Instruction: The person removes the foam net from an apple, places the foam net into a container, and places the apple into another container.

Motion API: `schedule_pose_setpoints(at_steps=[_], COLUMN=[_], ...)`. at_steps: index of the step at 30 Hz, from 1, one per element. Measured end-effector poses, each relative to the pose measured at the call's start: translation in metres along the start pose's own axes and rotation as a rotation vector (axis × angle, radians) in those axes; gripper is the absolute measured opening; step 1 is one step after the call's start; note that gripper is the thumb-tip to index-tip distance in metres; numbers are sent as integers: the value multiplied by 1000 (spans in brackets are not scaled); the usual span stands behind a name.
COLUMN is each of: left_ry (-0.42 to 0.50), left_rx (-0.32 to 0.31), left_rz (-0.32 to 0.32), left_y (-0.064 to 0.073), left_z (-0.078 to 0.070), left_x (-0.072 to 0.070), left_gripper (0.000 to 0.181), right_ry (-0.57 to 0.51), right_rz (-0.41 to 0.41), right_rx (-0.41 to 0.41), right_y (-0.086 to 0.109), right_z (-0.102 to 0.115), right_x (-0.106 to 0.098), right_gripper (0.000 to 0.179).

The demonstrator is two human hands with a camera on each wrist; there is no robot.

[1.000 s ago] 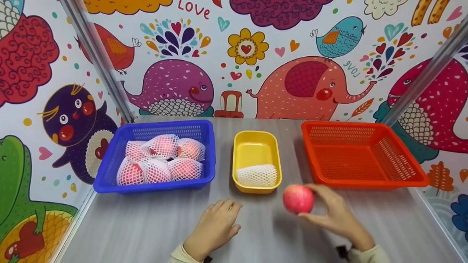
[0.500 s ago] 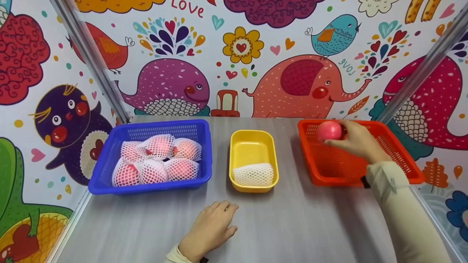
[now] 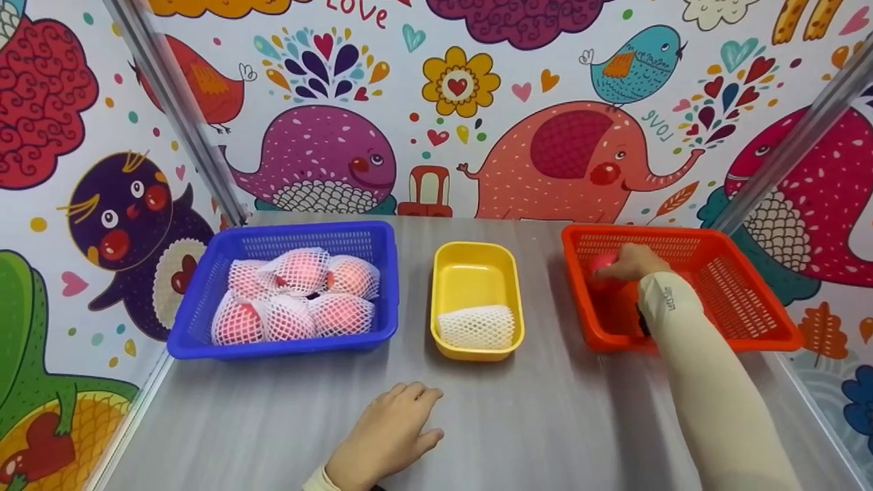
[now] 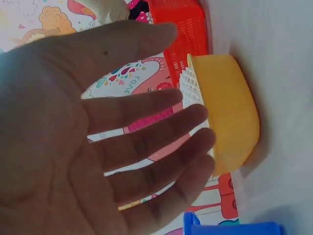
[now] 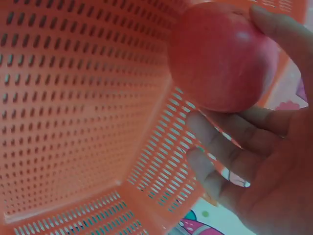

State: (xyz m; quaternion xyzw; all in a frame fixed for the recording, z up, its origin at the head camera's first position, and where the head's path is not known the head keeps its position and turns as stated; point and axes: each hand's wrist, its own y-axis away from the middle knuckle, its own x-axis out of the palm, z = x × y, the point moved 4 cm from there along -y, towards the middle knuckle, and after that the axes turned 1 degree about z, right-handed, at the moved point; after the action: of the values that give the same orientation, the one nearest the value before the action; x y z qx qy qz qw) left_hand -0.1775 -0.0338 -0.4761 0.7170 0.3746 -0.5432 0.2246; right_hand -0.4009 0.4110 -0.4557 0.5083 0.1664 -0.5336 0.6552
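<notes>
My right hand (image 3: 635,262) holds a red apple (image 5: 222,56) inside the orange-red basket (image 3: 750,293), near its back left corner. In the right wrist view the thumb and fingers grip the apple's sides. Over the table in front of the yellow tub (image 3: 470,276) is my left hand (image 3: 390,433), its fingers relaxed and holding nothing. The left wrist view shows that palm (image 4: 54,161) bare, the fingers spread. A white foam net (image 3: 477,327) lies in the front part of the tub.
At the left stands a blue basket (image 3: 283,351) with several apples (image 3: 344,315) in white foam nets. A grey tabletop (image 3: 518,423) bears the containers. Behind it rises a wall (image 3: 443,157) printed with cartoon animals, with metal posts at the corners.
My right hand has carried the apple from in front of the orange-red basket, up and over its rim, then down into it. The left hand has hardly moved.
</notes>
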Motion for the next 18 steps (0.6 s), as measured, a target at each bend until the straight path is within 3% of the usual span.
schedule_pose_setpoints(at_steps=[5, 8, 14, 18], left_ry=[-4, -2, 9, 15], left_rx=[8, 4, -19, -22], left_rz=[-14, -8, 19, 38], left_y=[2, 2, 1, 2], left_z=[2, 3, 4, 4], left_x=[1, 0, -2, -1], left_gripper=[43, 44, 45, 44], right_ry=[23, 43, 38, 114], right_rz=[27, 4, -124, -226], right_rx=[18, -10, -106, -216], right_y=[0, 0, 11, 36], right_z=[-5, -2, 19, 38], right_x=[4, 1, -11, -10], right_gripper=[70, 62, 65, 64])
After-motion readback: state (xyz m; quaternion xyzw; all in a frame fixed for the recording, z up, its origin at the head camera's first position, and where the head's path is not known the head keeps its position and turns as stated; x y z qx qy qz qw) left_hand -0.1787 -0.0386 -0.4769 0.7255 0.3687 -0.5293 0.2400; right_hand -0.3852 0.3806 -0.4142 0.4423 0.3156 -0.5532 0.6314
